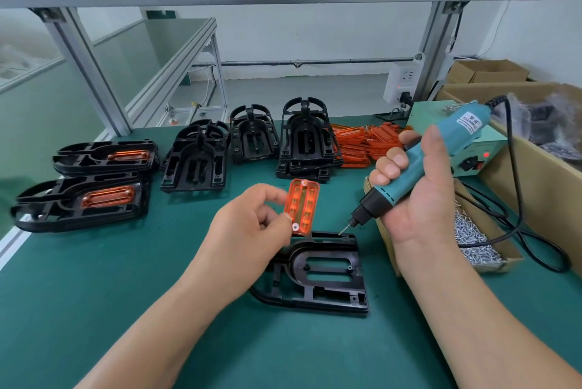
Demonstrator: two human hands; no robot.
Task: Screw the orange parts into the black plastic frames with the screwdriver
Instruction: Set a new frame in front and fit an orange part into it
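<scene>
My left hand (252, 225) pinches a clear orange part (301, 206) by its lower end and holds it upright just above a black plastic frame (324, 275) that lies flat on the green mat. My right hand (415, 190) grips a teal electric screwdriver (419, 165). Its bit points down and left, with the tip close to the frame's far right corner. A pile of orange parts (365, 143) lies at the back, right of stacks of bare black frames (252, 136).
Two stacks of frames with orange parts fitted (85, 196) sit at the left. A cardboard box of screws (472, 240) lies right of the frame. Behind it are a green power unit (463, 149), the screwdriver's black cable (516, 187) and large cardboard boxes (535, 168).
</scene>
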